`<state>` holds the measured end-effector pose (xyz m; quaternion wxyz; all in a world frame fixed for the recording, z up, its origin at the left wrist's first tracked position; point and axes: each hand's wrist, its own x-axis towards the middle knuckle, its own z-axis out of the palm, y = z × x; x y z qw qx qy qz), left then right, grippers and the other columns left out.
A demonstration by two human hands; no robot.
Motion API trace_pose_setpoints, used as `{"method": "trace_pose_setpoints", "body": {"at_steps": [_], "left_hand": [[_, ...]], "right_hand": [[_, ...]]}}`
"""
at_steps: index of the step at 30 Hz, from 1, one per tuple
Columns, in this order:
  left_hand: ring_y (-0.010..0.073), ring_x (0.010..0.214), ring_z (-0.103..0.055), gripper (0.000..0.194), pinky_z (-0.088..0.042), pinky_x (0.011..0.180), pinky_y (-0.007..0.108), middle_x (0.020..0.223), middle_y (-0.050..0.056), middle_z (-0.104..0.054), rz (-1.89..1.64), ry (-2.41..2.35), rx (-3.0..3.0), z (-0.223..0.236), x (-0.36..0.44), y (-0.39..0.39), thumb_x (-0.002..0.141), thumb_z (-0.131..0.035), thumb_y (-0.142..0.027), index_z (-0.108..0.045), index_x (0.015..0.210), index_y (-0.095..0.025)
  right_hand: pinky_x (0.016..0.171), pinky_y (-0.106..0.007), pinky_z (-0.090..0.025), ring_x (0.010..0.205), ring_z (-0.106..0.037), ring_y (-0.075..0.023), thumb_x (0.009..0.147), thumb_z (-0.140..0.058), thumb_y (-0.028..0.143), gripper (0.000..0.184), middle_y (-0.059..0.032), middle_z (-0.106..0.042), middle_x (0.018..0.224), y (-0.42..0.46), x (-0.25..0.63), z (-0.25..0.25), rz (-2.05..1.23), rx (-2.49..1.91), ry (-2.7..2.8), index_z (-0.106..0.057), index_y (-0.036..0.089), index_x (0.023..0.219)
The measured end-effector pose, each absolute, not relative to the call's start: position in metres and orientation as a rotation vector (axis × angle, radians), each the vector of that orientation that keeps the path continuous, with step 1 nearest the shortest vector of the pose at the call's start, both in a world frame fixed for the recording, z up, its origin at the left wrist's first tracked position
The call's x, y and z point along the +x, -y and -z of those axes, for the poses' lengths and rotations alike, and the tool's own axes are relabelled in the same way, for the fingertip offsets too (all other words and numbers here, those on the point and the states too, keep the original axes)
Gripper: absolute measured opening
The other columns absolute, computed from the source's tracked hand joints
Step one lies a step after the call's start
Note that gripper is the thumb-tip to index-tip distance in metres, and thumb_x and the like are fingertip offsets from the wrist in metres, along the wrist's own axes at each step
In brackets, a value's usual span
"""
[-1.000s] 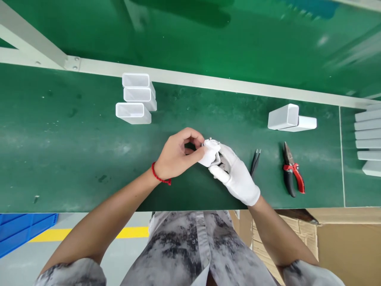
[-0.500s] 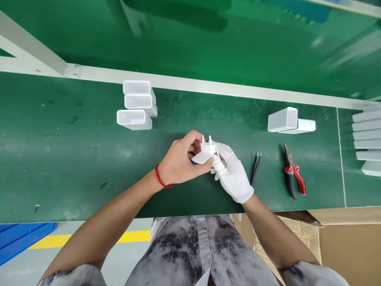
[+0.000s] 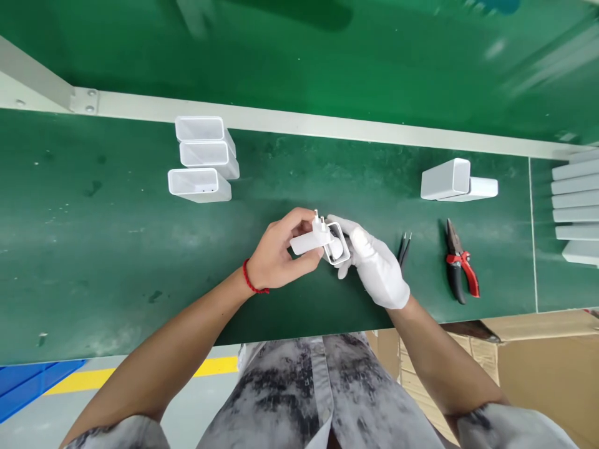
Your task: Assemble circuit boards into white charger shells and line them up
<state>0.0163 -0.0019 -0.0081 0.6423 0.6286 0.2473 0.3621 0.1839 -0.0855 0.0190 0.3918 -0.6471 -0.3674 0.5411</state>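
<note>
My bare left hand [image 3: 281, 252], with a red cord at the wrist, pinches a white plug piece [image 3: 309, 239] whose two metal pins point up. My right hand [image 3: 374, 262] wears a white glove and grips a small white open casing [image 3: 337, 246], its mouth turned toward the plug piece. The two parts touch above the green mat [image 3: 116, 249], near its front edge.
Three open white casings [image 3: 202, 159] stand at the back left. Two more casings [image 3: 456, 181] lie at the back right, with a row of others [image 3: 578, 209] at the right edge. Black tweezers [image 3: 403, 247] and red-handled pliers [image 3: 458, 262] lie right of my hands. A cardboard box [image 3: 538, 374] sits below.
The plug piece has turned in my left hand and moved against the casing's open mouth. The casing now shows its opening. My view has shifted slightly.
</note>
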Motion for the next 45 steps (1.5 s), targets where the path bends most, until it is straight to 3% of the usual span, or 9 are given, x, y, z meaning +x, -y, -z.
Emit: {"method": "trace_pose_setpoints", "body": {"at_steps": [4,10,16,24,28,32,38,41,45], "left_hand": [[0.0110,0.063,-0.055,0.030,-0.046,0.058,0.021,0.076,-0.003,-0.053,-0.850,-0.512,1.449,0.010,0.016,0.001,0.076,-0.067,-0.019,-0.050,0.102,-0.021],[0.0106,0.063,-0.051,0.030,-0.046,0.058,0.021,0.075,-0.004,-0.051,-0.844,-0.486,1.446,0.011,0.016,-0.001,0.076,-0.067,-0.019,-0.051,0.102,-0.022],[0.0098,0.062,-0.051,0.028,-0.046,0.057,0.020,0.075,-0.004,-0.051,-0.820,-0.520,1.462,0.010,0.016,0.000,0.076,-0.066,-0.019,-0.050,0.100,-0.021],[0.0111,0.064,-0.055,0.028,-0.048,0.059,0.022,0.078,-0.003,-0.052,-0.797,-0.470,1.474,0.011,0.013,-0.004,0.078,-0.064,-0.019,-0.049,0.101,-0.021],[0.0109,0.064,-0.056,0.029,-0.046,0.058,0.022,0.078,-0.003,-0.053,-0.767,-0.448,1.527,0.012,0.009,-0.006,0.077,-0.063,-0.015,-0.049,0.101,-0.021],[0.0120,0.072,-0.060,0.031,-0.050,0.061,0.021,0.087,0.000,-0.057,-0.756,-0.448,1.509,0.016,0.008,-0.005,0.078,-0.065,-0.013,-0.050,0.104,-0.021],[0.0134,0.081,-0.065,0.054,-0.059,0.076,0.029,0.097,0.002,-0.057,-0.731,-0.373,1.257,0.018,0.006,-0.003,0.086,-0.072,-0.028,-0.043,0.131,-0.026],[0.0137,0.078,-0.065,0.047,-0.060,0.075,0.031,0.096,0.002,-0.057,-0.726,-0.374,1.171,0.018,0.006,-0.004,0.091,-0.067,-0.035,-0.046,0.132,-0.024],[0.0120,0.078,-0.064,0.040,-0.058,0.074,0.027,0.092,0.002,-0.060,-0.731,-0.389,1.183,0.017,0.006,-0.003,0.093,-0.066,-0.032,-0.050,0.129,-0.023]], "right_hand": [[0.042,-0.023,-0.050,0.066,-0.060,-0.0104,0.089,-0.062,0.058,0.050,-0.0098,-0.060,0.128,0.080,0.180,-0.018,-1.265,-1.699,0.978,-0.069,0.026,0.126],[0.075,-0.032,-0.059,0.097,-0.066,-0.0196,0.089,-0.066,0.050,0.039,-0.0057,-0.066,0.124,0.080,0.178,-0.011,-1.177,-1.656,1.036,-0.070,0.030,0.123],[0.044,-0.026,-0.050,0.058,-0.055,-0.0078,0.091,-0.059,0.056,0.052,-0.0091,-0.061,0.127,0.080,0.188,-0.016,-1.361,-1.643,1.117,-0.062,0.027,0.134],[0.045,-0.027,-0.048,0.052,-0.049,-0.0058,0.093,-0.056,0.056,0.055,-0.0083,-0.058,0.137,0.086,0.188,-0.009,-1.306,-1.621,1.154,-0.053,0.034,0.143],[0.077,-0.041,-0.060,0.098,-0.068,-0.0240,0.081,-0.073,0.054,0.094,-0.0114,-0.040,0.158,0.083,0.197,-0.005,-1.166,-1.543,1.506,-0.026,0.033,0.159],[0.100,-0.045,-0.054,0.128,-0.057,-0.0296,0.081,-0.073,0.034,0.075,-0.0084,-0.052,0.148,0.072,0.199,-0.008,-0.935,-1.612,1.871,-0.043,0.030,0.150],[0.075,-0.040,-0.059,0.086,-0.067,-0.0224,0.076,-0.072,0.060,0.076,-0.0089,-0.064,0.122,0.064,0.204,-0.026,-1.145,-1.512,1.273,-0.051,0.027,0.140],[0.047,-0.033,-0.048,0.056,-0.052,-0.0145,0.082,-0.053,0.071,0.076,-0.0077,-0.065,0.110,0.059,0.212,-0.037,-1.341,-1.381,0.910,-0.046,0.029,0.144],[0.039,-0.027,-0.033,0.058,-0.041,-0.0140,0.087,-0.039,0.067,0.062,-0.0097,-0.062,0.112,0.049,0.217,-0.045,-1.427,-1.371,0.748,-0.058,0.027,0.130]]}}
